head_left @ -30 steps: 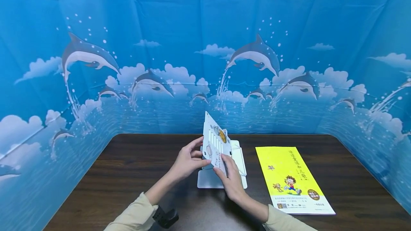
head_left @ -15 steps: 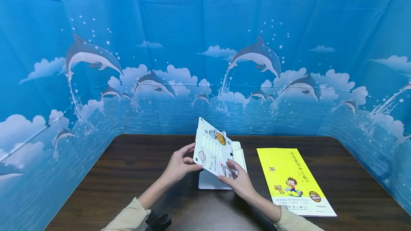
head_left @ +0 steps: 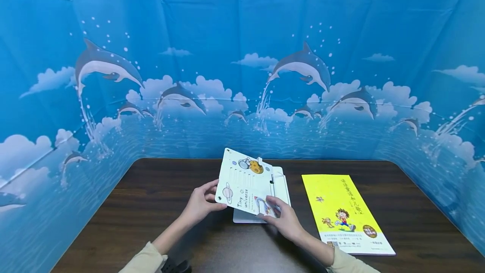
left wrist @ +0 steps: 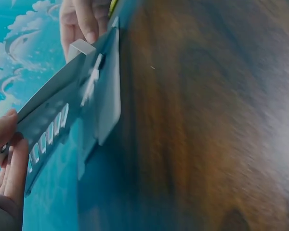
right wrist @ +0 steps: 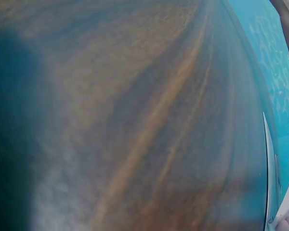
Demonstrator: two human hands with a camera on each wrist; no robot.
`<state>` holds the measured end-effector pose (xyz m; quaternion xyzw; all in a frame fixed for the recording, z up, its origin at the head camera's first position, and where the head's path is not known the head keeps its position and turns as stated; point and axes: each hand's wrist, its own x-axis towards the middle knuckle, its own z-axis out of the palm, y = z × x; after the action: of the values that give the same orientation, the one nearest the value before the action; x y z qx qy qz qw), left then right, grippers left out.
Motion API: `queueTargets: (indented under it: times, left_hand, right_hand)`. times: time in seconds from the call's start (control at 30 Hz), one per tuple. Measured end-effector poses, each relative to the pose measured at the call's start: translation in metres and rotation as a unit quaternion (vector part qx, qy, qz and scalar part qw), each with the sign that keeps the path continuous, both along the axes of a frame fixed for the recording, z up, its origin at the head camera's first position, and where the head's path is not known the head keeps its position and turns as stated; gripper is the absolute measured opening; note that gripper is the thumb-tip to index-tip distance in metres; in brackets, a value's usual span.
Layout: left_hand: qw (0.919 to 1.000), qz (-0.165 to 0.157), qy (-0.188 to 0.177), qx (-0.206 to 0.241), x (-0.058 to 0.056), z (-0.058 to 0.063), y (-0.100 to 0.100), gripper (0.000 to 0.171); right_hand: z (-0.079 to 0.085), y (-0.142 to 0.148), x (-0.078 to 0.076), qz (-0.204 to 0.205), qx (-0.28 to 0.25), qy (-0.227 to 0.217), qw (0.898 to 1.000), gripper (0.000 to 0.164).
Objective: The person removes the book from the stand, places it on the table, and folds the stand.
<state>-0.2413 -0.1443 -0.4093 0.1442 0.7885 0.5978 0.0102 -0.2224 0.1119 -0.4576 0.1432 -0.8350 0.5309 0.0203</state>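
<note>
A white folding book stand with "Tiny universe", a planet and a rocket printed on its panel point(head_left: 242, 180) is in the middle of the head view. Its panel is tilted up over the white base point(head_left: 246, 217), which lies on the table. My left hand point(head_left: 201, 201) pinches the panel's left edge, thumb in front and fingers behind. At the lower right corner my right hand point(head_left: 286, 220) grips the ledge by the rocket. In the left wrist view the slotted back of the panel point(left wrist: 50, 122) shows edge-on; the right wrist view catches only a sliver of the stand point(right wrist: 286, 199).
A yellow book point(head_left: 346, 214) with a cartoon child on its cover lies flat to the right of the stand. The dark wooden table point(head_left: 151, 197) ends at a blue dolphin curtain point(head_left: 212, 54) behind and at the sides.
The panel has swung left and down, turning its printed face more toward the head camera. My left hand moved left and slightly down with its edge; my right hand shifted slightly right.
</note>
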Motion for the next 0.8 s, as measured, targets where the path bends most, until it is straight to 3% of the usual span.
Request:
queueTargets:
  times: [0.47,0.8]
  left_hand:
    - [0.9954,0.015,-0.011,-0.094,-0.005,-0.037,-0.018,0.068]
    - [0.9943,0.021,-0.025,-0.102,-0.005,-0.050,-0.019,0.067]
  right_hand:
    - [-0.001,0.002,-0.003,0.015,0.062,0.025,0.998,0.046]
    - [-0.002,0.002,-0.004,0.011,0.072,0.017,0.997,0.045]
